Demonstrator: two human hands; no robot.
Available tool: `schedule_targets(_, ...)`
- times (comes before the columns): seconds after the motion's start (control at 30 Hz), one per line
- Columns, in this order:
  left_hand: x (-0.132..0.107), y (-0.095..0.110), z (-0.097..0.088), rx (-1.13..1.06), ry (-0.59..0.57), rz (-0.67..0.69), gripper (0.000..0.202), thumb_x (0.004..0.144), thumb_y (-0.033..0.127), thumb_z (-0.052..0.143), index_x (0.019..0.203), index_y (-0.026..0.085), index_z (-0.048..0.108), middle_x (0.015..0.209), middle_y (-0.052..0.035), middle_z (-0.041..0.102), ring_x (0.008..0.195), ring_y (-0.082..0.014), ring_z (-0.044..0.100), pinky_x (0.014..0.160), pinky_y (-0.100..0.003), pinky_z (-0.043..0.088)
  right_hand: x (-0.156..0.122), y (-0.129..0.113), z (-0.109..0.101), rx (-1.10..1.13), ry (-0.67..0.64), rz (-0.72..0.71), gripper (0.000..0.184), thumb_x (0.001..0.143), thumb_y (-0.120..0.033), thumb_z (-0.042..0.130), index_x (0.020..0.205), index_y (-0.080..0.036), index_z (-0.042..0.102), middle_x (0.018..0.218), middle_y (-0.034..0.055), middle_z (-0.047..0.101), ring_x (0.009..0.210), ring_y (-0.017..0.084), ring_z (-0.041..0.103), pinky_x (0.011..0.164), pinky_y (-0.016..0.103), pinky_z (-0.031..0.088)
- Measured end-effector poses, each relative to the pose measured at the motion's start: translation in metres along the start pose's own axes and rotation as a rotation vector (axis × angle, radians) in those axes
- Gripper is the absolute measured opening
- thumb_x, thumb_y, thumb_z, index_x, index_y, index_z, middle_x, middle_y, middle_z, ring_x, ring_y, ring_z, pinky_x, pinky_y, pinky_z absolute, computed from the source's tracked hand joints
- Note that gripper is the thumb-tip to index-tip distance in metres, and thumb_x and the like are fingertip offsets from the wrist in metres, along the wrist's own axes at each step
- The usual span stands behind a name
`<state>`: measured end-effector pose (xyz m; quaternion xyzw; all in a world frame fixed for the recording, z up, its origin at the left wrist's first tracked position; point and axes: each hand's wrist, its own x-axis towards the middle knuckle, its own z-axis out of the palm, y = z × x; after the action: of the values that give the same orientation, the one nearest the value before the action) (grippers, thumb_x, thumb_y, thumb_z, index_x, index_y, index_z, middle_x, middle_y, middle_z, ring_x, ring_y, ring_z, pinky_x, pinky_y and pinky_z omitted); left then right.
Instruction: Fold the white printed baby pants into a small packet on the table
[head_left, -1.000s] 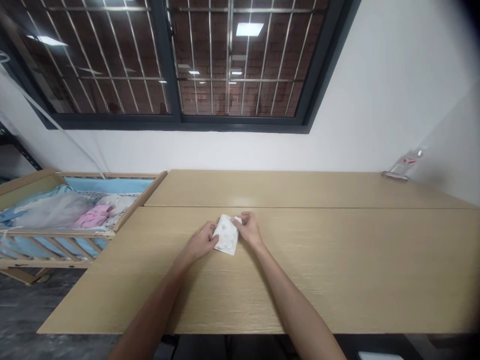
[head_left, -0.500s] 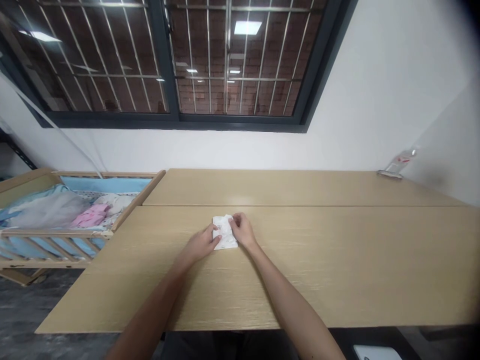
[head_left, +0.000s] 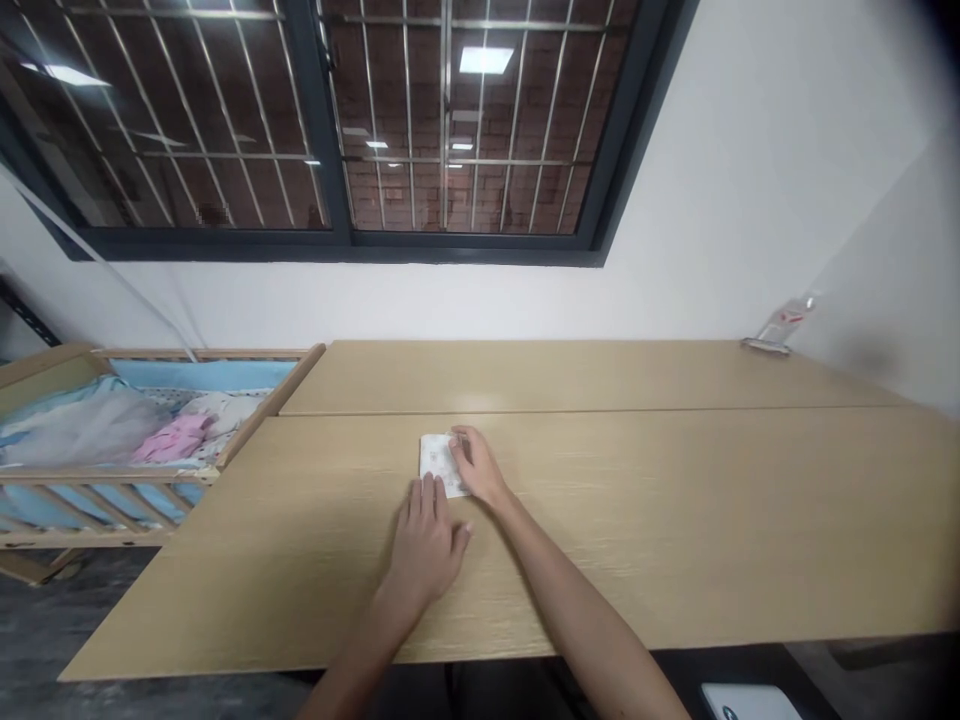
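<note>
A small white folded cloth with a faint print (head_left: 436, 459) lies flat on the light wooden table (head_left: 675, 540), near its middle. My right hand (head_left: 475, 467) rests on the cloth's right part, fingers stretched flat over it. My left hand (head_left: 426, 541) lies just in front of the cloth, fingers extended and pointing towards it, its fingertips close to the cloth's near edge. Neither hand holds anything.
A wooden crib (head_left: 112, 440) with blue, grey and pink fabrics stands against the table's left end. A small clear stand with a red mark (head_left: 780, 325) sits at the far right corner. A barred window (head_left: 337, 130) fills the wall behind.
My left hand has let go of the cloth and drawn back towards me, now flat on the table. The cloth has gone from held up to lying flat and folded under my right hand.
</note>
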<state>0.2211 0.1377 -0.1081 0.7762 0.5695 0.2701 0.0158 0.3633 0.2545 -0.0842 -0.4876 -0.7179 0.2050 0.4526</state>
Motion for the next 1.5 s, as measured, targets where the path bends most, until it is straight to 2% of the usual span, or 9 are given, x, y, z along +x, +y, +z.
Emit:
schedule_targets(0.1,-0.002,0.014,0.020,0.010,-0.024,-0.081,0.071,0.098,0.053,0.038,0.153,0.007,0.038,0.157,-0.0276,0.039,0.147,-0.0488,0.030,0.109,-0.065,0.039,-0.003,-0.007,0.000,-0.015,-0.076,-0.112,0.041,0.103,-0.041,0.044,0.134,-0.019,0.059,0.135,0.0128,0.064,0.131,0.024,0.056,0.116,0.045,0.039)
schedule_targets(0.2,-0.003,0.021,0.027,0.077,-0.026,-0.105,0.066,0.099,0.050,0.040,0.148,0.006,0.047,0.155,-0.0287,0.041,0.145,-0.0500,0.032,0.105,-0.064,0.043,-0.006,-0.021,-0.003,-0.043,-0.233,-0.244,0.048,0.105,-0.043,0.039,0.145,-0.020,0.053,0.150,0.0116,0.055,0.145,0.025,0.043,0.123,0.049,0.030)
schedule_targets(0.43,-0.007,0.026,0.008,0.207,0.023,-0.094,0.053,0.101,0.040,0.046,0.146,0.012,0.053,0.148,-0.0208,0.052,0.136,-0.0367,0.047,0.105,-0.049,0.045,-0.008,-0.048,-0.010,-0.096,-0.800,-0.389,0.058,0.108,-0.052,0.027,0.160,-0.026,0.031,0.166,0.0032,0.029,0.156,0.021,0.022,0.129,0.043,0.014)
schedule_targets(0.6,-0.003,0.032,0.000,0.247,-0.034,-0.111,0.051,0.100,0.040,0.049,0.142,0.012,0.058,0.143,-0.0217,0.056,0.133,-0.0381,0.049,0.102,-0.050,0.046,0.004,-0.027,-0.016,-0.168,-0.934,-0.326,0.061,0.105,-0.059,0.032,0.159,-0.029,0.032,0.167,0.0011,0.027,0.157,0.023,0.019,0.130,0.043,0.007)
schedule_targets(0.8,-0.001,0.034,-0.002,0.234,-0.066,-0.130,0.055,0.100,0.042,0.047,0.146,0.013,0.052,0.152,-0.0196,0.049,0.142,-0.0376,0.041,0.105,-0.049,0.043,0.034,-0.002,-0.016,-0.269,-0.880,-0.304,0.063,0.106,-0.059,0.024,0.162,-0.029,0.021,0.169,-0.0002,0.019,0.158,0.022,0.011,0.129,0.044,0.001)
schedule_targets(1.13,-0.001,0.032,-0.002,0.237,-0.108,-0.138,0.057,0.101,0.042,0.045,0.150,0.013,0.048,0.155,-0.0202,0.046,0.143,-0.0376,0.039,0.107,-0.050,0.042,0.064,0.032,0.000,-0.353,-0.781,-0.271,0.071,0.104,-0.062,0.020,0.163,-0.022,0.022,0.169,0.0033,0.018,0.157,0.023,0.015,0.129,0.040,0.005)
schedule_targets(1.27,0.000,0.031,-0.006,0.217,-0.125,-0.145,0.056,0.100,0.042,0.046,0.149,0.014,0.049,0.156,-0.0189,0.045,0.143,-0.0373,0.039,0.107,-0.050,0.041,0.068,0.042,-0.001,-0.348,-0.635,-0.198,0.080,0.101,-0.068,0.020,0.163,-0.018,0.024,0.169,0.0085,0.020,0.157,0.027,0.016,0.129,0.043,0.006)
schedule_targets(1.4,0.011,0.022,-0.021,0.121,-0.160,-0.161,0.048,0.101,0.043,0.044,0.140,0.019,0.057,0.146,-0.0161,0.054,0.135,-0.0332,0.048,0.107,-0.046,0.040,0.064,0.049,-0.001,-0.249,-0.382,-0.041,0.083,0.100,-0.069,0.021,0.162,-0.014,0.024,0.170,0.0129,0.016,0.158,0.027,0.011,0.128,0.046,0.008)
schedule_targets(1.5,0.027,0.008,-0.036,0.102,-0.181,-0.265,0.043,0.103,0.045,0.039,0.125,0.018,0.063,0.128,-0.0147,0.064,0.119,-0.0279,0.058,0.100,-0.039,0.043,0.059,0.053,-0.003,-0.093,-0.165,0.078,0.075,0.102,-0.061,0.028,0.157,-0.010,0.035,0.165,0.0201,0.028,0.154,0.029,0.025,0.126,0.047,0.019)
